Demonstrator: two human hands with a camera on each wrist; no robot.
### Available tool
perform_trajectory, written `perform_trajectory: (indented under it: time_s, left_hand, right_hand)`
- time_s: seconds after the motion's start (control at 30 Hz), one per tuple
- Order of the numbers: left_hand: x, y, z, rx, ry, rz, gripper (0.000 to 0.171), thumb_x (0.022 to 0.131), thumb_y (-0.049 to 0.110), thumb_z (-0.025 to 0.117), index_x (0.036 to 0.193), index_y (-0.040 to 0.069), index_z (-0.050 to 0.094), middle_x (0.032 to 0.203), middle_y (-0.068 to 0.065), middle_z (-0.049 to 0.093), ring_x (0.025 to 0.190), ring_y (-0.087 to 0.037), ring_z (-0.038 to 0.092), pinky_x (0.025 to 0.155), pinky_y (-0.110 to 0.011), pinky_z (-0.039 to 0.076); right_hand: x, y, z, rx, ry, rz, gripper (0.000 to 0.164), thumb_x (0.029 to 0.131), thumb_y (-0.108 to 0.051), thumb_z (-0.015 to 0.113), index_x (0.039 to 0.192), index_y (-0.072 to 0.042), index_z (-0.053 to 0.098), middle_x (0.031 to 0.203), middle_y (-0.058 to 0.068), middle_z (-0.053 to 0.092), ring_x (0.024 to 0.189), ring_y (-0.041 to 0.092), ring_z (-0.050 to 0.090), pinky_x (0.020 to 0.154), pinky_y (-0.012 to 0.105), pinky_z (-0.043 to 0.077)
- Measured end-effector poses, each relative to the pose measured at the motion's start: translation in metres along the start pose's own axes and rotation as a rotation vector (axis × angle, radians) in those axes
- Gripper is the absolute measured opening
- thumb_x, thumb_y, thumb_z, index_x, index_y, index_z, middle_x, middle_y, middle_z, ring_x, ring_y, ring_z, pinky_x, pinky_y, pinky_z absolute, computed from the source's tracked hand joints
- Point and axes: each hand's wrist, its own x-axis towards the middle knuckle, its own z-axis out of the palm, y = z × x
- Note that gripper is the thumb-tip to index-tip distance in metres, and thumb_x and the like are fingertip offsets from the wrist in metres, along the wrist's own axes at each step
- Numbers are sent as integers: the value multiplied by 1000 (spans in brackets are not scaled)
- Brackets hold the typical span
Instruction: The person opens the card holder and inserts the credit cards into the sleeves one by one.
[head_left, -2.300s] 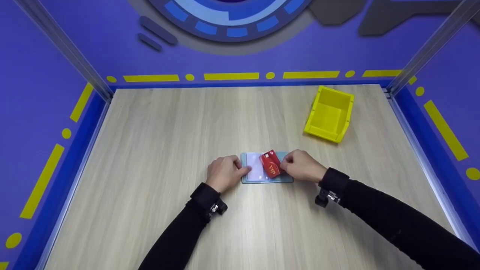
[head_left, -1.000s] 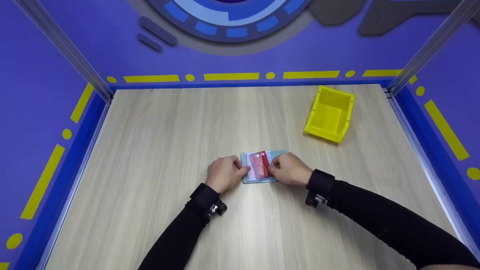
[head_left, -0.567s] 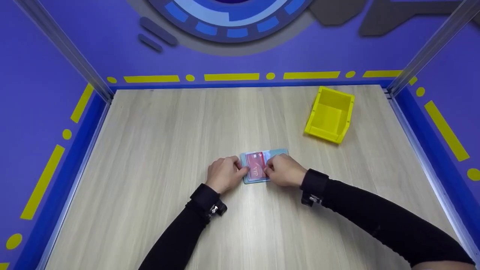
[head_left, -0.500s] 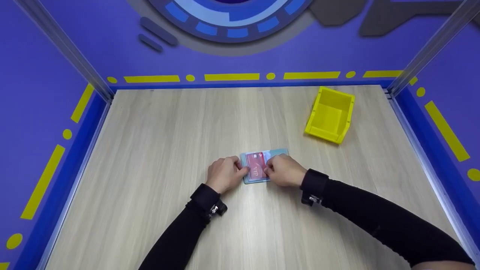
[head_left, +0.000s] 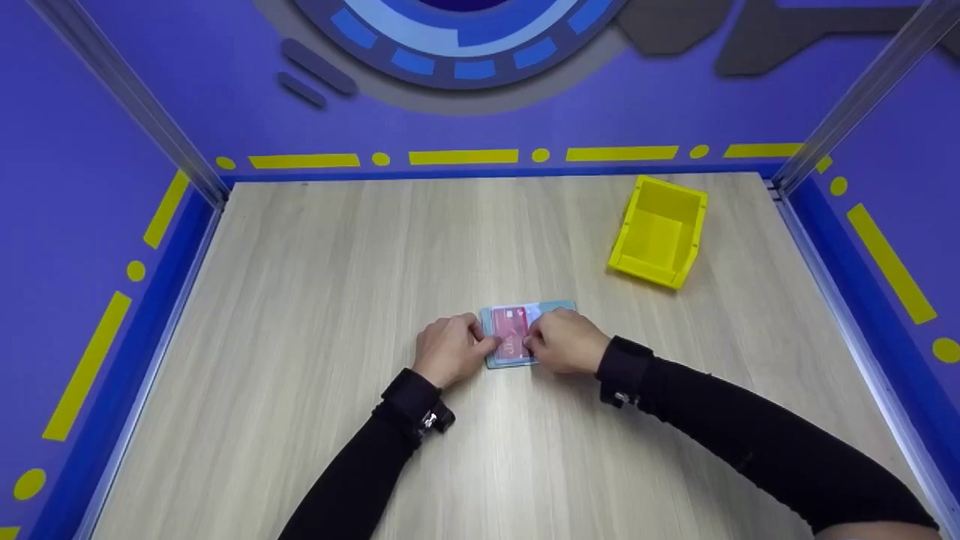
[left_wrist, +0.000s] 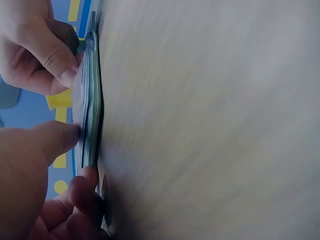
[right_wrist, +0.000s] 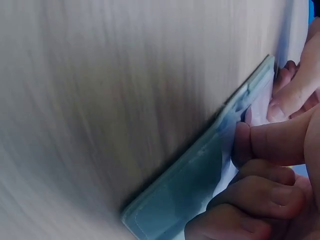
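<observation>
A teal card holder (head_left: pixel 559 305) lies unfolded on the table, with clear plastic sleeves inside. On its left side a red VIP card (head_left: pixel 510 328) looks pale under a sleeve's film. My left hand (head_left: pixel 448 346) grips the holder's left edge, thumb on top and fingers at the underside, as the left wrist view shows beside the stacked holder (left_wrist: pixel 92 107). My right hand (head_left: pixel 568 343) has curled fingers and pinches the card at its right edge. In the right wrist view those fingers cover most of the sleeve, and the teal cover (right_wrist: pixel 175 185) shows below.
A yellow open bin (head_left: pixel 660 232) stands at the back right of the wooden table (head_left: pixel 337 262). Blue panels (head_left: pixel 480 127) with yellow marks wall in the back and both sides.
The right hand has moved left, carrying the red card from a tilted position over the fold to lie straight under the left sleeve. The left hand has stayed at the holder's edge.
</observation>
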Motion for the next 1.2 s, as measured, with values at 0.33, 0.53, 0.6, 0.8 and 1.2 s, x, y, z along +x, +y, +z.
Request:
perform_trajectory:
  time_s: [0.33, 0.53, 0.6, 0.8, 1.2]
  left_hand:
    - [-1, -1, -1, -3, -6, -12, 38, 95, 56, 81, 83, 22, 69, 73, 8, 61, 72, -14, 57, 68, -33, 39]
    - [-1, -1, -1, -2, 1, -18, 37, 95, 56, 80, 84, 23, 69, 74, 6, 62, 74, -16, 57, 71, -34, 40]
    - [-1, -1, -1, 1, 7, -8, 37, 95, 55, 80, 83, 22, 69, 72, 6, 61, 72, -16, 57, 69, -34, 39]
    - [-1, -2, 0, 6, 26, 18, 37, 93, 53, 81, 80, 20, 69, 69, 7, 60, 71, -15, 58, 66, -34, 39]
    - [-1, 1, -1, 2, 18, 13, 37, 93, 54, 81, 82, 21, 69, 68, 9, 56, 70, -15, 56, 66, -33, 38]
  right_hand:
    - [-3, 7, -43, 89, 100, 76, 28, 109, -25, 64, 114, -5, 83, 85, 4, 71, 78, 19, 61, 72, 32, 48]
    - [-6, 15, -65, 122, 118, 122, 30, 108, -29, 66, 102, -5, 83, 76, 3, 66, 71, 19, 59, 64, 31, 45]
    - [-7, 19, -68, 116, 123, 142, 33, 107, -31, 67, 95, -6, 82, 72, 0, 61, 69, 19, 57, 62, 30, 43]
    - [-5, 34, -60, 69, 72, 204, 47, 102, -48, 72, 73, -11, 73, 61, -5, 48, 57, 16, 47, 54, 29, 33]
    - [-9, 42, -49, -36, -29, 279, 45, 103, -40, 65, 65, -16, 58, 60, -5, 39, 56, 15, 41, 55, 31, 32]
